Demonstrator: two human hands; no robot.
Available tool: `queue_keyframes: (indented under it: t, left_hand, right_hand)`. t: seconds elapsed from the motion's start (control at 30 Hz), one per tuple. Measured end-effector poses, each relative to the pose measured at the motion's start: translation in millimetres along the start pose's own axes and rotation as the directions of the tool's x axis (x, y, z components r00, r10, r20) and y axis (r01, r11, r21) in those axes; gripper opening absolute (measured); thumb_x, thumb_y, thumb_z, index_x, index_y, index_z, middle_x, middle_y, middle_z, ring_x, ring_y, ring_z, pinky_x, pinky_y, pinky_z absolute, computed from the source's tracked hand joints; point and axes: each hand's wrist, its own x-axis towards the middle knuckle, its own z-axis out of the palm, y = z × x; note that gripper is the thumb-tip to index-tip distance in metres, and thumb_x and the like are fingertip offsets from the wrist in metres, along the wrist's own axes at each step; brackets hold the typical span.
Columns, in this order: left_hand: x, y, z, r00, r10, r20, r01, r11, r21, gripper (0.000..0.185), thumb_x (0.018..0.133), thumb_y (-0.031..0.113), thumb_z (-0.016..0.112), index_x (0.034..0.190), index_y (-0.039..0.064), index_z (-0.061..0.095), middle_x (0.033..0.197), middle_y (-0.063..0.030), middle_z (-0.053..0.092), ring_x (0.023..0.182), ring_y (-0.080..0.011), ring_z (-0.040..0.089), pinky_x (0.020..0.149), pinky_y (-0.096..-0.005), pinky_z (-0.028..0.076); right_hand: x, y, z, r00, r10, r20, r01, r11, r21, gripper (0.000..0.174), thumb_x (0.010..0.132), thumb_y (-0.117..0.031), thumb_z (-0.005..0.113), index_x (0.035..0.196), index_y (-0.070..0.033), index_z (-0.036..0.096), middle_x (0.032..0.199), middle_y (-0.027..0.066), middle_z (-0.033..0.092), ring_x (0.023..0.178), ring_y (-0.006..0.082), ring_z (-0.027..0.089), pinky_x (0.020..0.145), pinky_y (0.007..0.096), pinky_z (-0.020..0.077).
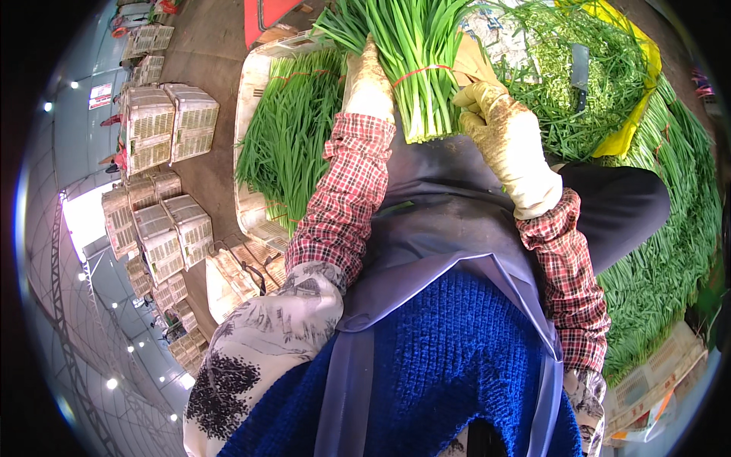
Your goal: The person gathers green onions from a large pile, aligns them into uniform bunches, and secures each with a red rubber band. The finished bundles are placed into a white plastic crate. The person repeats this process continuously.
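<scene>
A bunch of green leafy stalks that look like garlic chives (428,108) stands tilted above my lap, pale cut ends towards me. A thin red band (424,69) goes round it. My left hand (370,77), in a soiled pale glove, grips its left side; the fingertips are hidden behind the leaves. At the right of the cut ends is my right hand (502,131), in a yellowish glove with the fingers curled. Whether it pinches a stalk cannot be made out. Under the bunch lies a dark apron (445,211).
At left a white plastic crate (246,154) holds banded bunches. A cleaver (580,68) with a black handle rests on loose trimmings (611,97), beside a yellow sheet (628,125). More chives (657,274) are heaped at right. Stacked crates (151,128) stand further left.
</scene>
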Motion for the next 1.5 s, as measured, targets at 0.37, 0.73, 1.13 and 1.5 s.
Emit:
queue_keyframes:
  t: [0.37, 0.73, 1.13, 1.5]
  left_hand:
    - [9, -6, -7, 0.998, -0.053, 0.041, 0.06, 0.981, -0.183, 0.049, 0.107, 0.031, 0.052, 0.151, 0.016, 0.036, 0.133, -0.0156, 0.062, 0.109, -0.0305, 0.068, 0.083, -0.0466, 0.062]
    - [15, -8, -7, 0.999, -0.049, -0.004, 0.047, 0.976, -0.213, 0.048, 0.106, 0.035, 0.054, 0.148, 0.019, 0.04, 0.13, -0.0135, 0.064, 0.103, -0.0313, 0.069, 0.081, -0.0481, 0.062]
    - [5, -3, 23, 0.975, 0.014, -0.222, -0.038, 0.994, -0.103, 0.051, 0.101, 0.041, 0.062, 0.132, 0.001, 0.06, 0.123, -0.0138, 0.07, 0.102, -0.0274, 0.072, 0.088, -0.0424, 0.062]
    - [7, -5, 7, 0.993, -0.059, -0.102, 0.038, 0.98, -0.194, 0.052, 0.103, 0.037, 0.06, 0.146, 0.008, 0.05, 0.132, -0.0121, 0.066, 0.11, -0.0274, 0.068, 0.091, -0.0424, 0.059]
  right_hand:
    - [-4, 14, 24, 0.944, -0.329, 0.013, 0.253, 0.698, -0.67, 0.033, 0.08, -0.01, 0.069, 0.113, -0.016, 0.065, 0.092, 0.0044, 0.061, 0.087, 0.0267, 0.062, 0.075, 0.0395, 0.0513]
    - [-2, 29, 27, 0.917, -0.395, -0.062, 0.274, 0.734, -0.621, 0.012, 0.088, -0.015, 0.058, 0.1, -0.016, 0.062, 0.088, 0.0065, 0.058, 0.082, 0.0254, 0.058, 0.072, 0.0403, 0.0475]
    - [-13, 25, 18, 0.952, -0.304, -0.039, 0.275, 0.902, -0.332, 0.019, 0.08, -0.002, 0.073, 0.095, -0.01, 0.065, 0.091, 0.0083, 0.066, 0.085, 0.0318, 0.064, 0.076, 0.0416, 0.0518]
    - [-60, -31, -70, 0.857, 0.127, 0.5, -0.404, 0.767, 0.499, 0.004, 0.091, -0.003, 0.069, 0.09, -0.002, 0.065, 0.087, 0.0074, 0.065, 0.074, 0.0185, 0.063, 0.068, 0.0314, 0.0504]
